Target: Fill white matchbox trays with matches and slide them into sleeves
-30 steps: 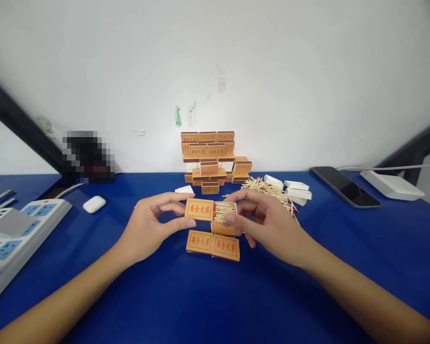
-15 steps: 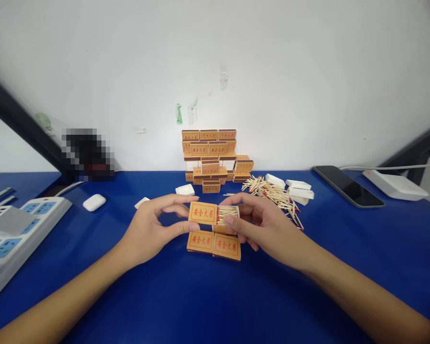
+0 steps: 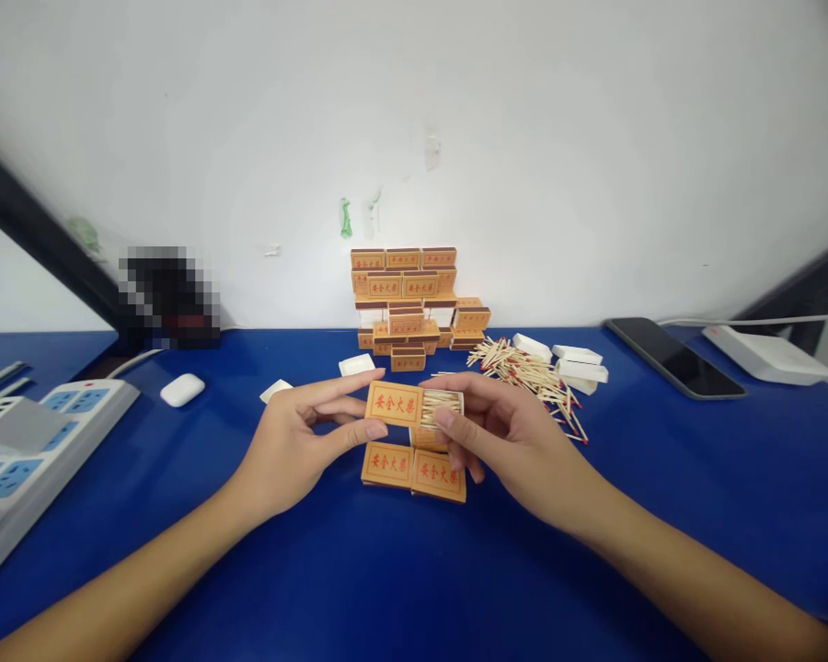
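Note:
Between both hands is a partly open orange matchbox [image 3: 395, 403], its tray of matches [image 3: 442, 406] sticking out on the right. My left hand [image 3: 307, 437] pinches the sleeve's left end between thumb and fingers. My right hand [image 3: 503, 432] grips the tray end, thumb in front. Below the held box, two closed matchboxes lie side by side, a left one [image 3: 387, 465] and a right one [image 3: 439, 473]. Another box [image 3: 428, 439] shows partly behind them. Farther back stands a stepped stack of matchboxes [image 3: 406, 287] against the wall.
A heap of loose matches [image 3: 524, 372] lies right of the stack, beside several white trays [image 3: 580, 370]. Two more white pieces lie behind my left hand. A phone [image 3: 672, 357] and white device [image 3: 765, 355] are at right; a power strip [image 3: 55, 441] and white case [image 3: 182, 390] at left.
The held matchbox has risen slightly, and less of its tray of matches shows beyond the sleeve. Both hands keep their grip.

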Demonstrator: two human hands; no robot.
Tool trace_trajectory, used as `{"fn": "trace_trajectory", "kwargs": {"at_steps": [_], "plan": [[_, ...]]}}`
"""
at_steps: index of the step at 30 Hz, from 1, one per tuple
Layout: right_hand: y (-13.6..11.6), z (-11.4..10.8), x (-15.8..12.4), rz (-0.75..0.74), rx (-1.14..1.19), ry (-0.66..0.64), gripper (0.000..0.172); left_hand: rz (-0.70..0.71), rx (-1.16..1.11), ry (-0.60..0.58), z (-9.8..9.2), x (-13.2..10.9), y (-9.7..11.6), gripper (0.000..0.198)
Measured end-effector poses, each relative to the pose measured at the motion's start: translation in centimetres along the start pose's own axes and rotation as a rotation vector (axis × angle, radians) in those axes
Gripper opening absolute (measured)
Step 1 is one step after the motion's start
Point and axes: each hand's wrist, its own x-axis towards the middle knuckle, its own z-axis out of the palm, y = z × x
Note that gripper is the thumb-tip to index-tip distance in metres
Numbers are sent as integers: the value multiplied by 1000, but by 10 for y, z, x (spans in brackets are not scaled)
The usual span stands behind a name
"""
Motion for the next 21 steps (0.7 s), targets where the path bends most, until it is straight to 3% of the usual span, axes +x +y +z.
{"fn": "trace_trajectory", "kwargs": {"at_steps": [4,8,14,21], "plan": [[0,1,-1,10,-17,-16,35,31,15,8,1,0,1,55],[4,6,-2,-16,-22,-1,49,44,36,69,8,-4,4,54],[4,28,-20,8,-82,173,69,114,133,146,27,-16,13,51],[-8,44,-33,108,61,-3,92,240,176,162,36,-22,20,45]]}}
